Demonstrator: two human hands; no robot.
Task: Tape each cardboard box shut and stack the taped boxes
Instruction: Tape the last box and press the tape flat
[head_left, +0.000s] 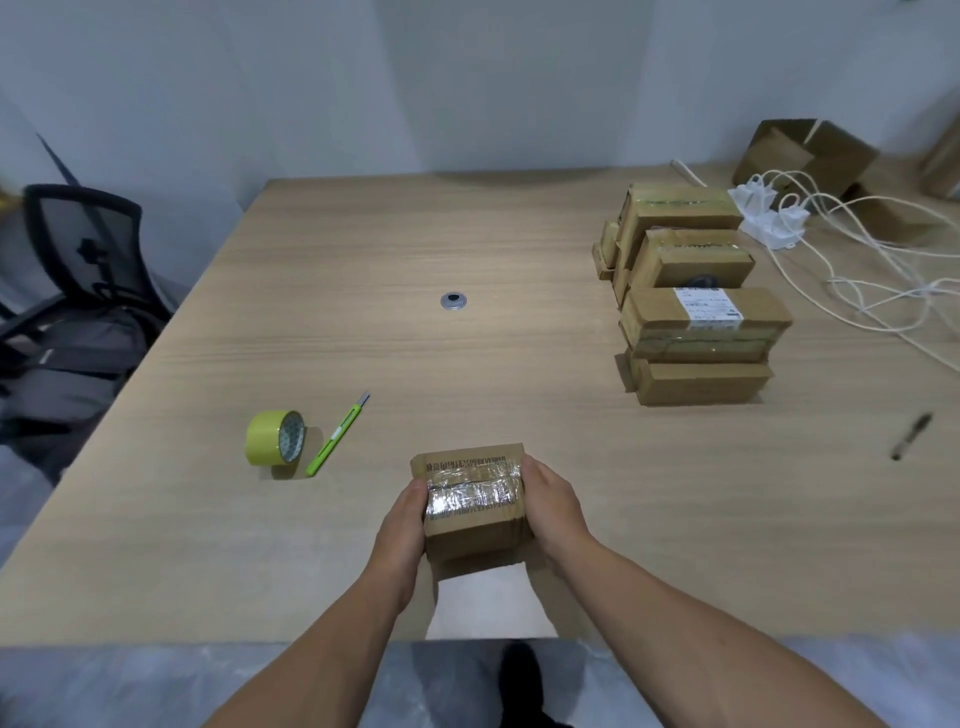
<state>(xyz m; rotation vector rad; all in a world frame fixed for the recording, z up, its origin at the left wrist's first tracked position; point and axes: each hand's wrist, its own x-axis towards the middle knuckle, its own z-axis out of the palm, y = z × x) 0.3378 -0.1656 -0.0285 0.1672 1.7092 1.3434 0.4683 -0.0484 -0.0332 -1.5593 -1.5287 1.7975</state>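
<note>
Plain, pale blue-white walls (311, 78) close off the far side of the room and meet in soft vertical corners. A broad light wood-grain surface (415, 234) fills most of the view, with a small round silver cable grommet (454, 302) set near its middle. At the left stands a black mesh-backed office chair (78, 244), turned partly away. Below the near edge lies a grey marbled floor (130, 686). The light is even and diffuse, and shadows are faint.

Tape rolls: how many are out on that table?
1: the yellow tape roll stands on edge left of the held box, beside the green cutter. Another could hide behind the stacked boxes at right.
</note>
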